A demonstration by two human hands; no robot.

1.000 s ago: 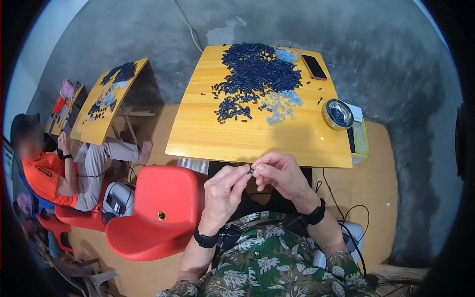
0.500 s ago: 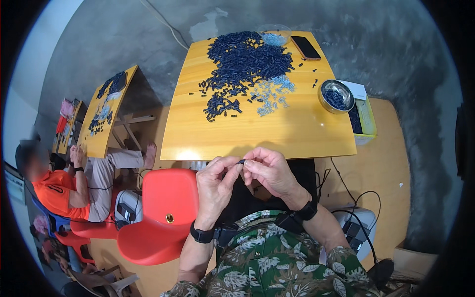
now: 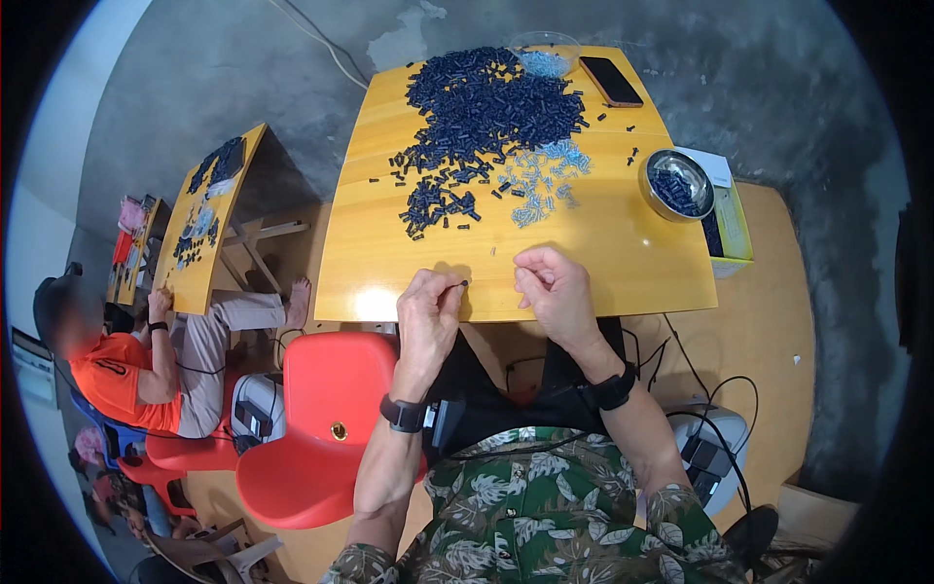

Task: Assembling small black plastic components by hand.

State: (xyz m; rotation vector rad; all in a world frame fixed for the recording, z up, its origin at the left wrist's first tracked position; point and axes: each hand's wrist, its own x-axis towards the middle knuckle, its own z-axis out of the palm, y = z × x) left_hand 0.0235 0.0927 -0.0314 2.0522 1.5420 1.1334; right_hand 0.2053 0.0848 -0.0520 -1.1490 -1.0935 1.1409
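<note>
A rough grey concrete floor (image 3: 224,88) fills the upper frame, patched paler near the top centre. A yellow wooden table (image 3: 623,263) stands in the middle, glare on its near edge. A second yellow table (image 3: 199,282) sits at the left. A red plastic chair (image 3: 311,428) stands at lower centre, with wooden flooring (image 3: 778,292) at right.

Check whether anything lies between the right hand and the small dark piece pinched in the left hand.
Nothing visible does. The left hand pinches the small dark cylindrical piece at its fingertips; between it and the right hand shows only bare yellow wooden table.
</note>
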